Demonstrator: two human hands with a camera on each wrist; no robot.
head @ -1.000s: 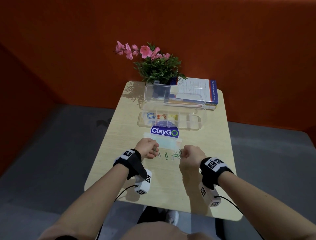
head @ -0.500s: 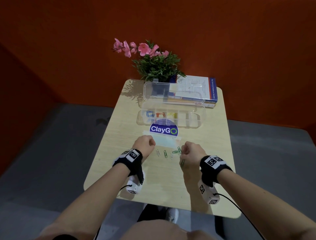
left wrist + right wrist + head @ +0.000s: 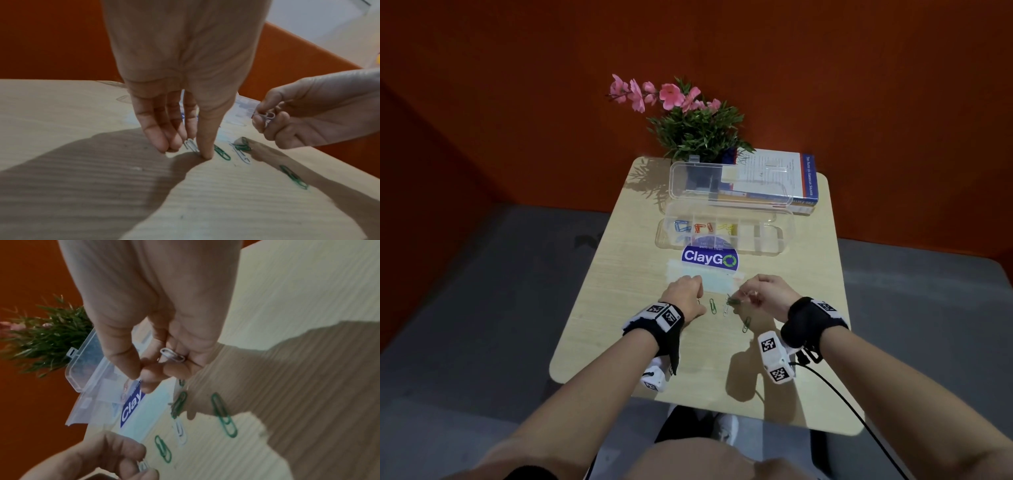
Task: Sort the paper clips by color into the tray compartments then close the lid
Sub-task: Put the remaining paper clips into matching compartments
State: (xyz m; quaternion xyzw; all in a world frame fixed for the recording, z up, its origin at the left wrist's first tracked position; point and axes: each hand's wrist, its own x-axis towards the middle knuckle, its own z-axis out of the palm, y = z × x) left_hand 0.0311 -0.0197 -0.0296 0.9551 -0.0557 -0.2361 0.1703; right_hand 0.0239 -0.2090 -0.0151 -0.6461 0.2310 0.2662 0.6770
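Sorting status: clips partly sorted, tray lid up.
Right hand (image 3: 767, 294): raised off the table (image 3: 619, 308), fingers (image 3: 123, 356) curled, holding a white clip (image 3: 172, 354) in the curled fingers, thumb beside it.
Left hand (image 3: 683, 296): low at the table, fingers (image 3: 156, 129) pointing down; thumb tip on the surface touching a white clip (image 3: 190, 144) lying flat. Pinched or only pressed: can't tell.
Loose clips: green clip (image 3: 712, 306) just at 3 o'clock of the left hand; white one (image 3: 726, 310) next; a green one (image 3: 732, 301) right under the right hand's fingers; another green (image 3: 746, 324) at 5 o'clock of that group, near the right wrist.
Tray (image 3: 774, 245): clear, at 12 o'clock from the hands, beyond the ClayGo sticker (image 3: 709, 258).
Compartments: blue clips (image 3: 681, 226) leftmost, orange/red (image 3: 702, 227) next, yellow (image 3: 726, 226) third; the right-side ones look bare.
Lid (image 3: 729, 185): standing open at the tray's far edge.
Background: book (image 3: 791, 178) and potted flowers (image 3: 695, 126) at 12 o'clock, behind the tray.
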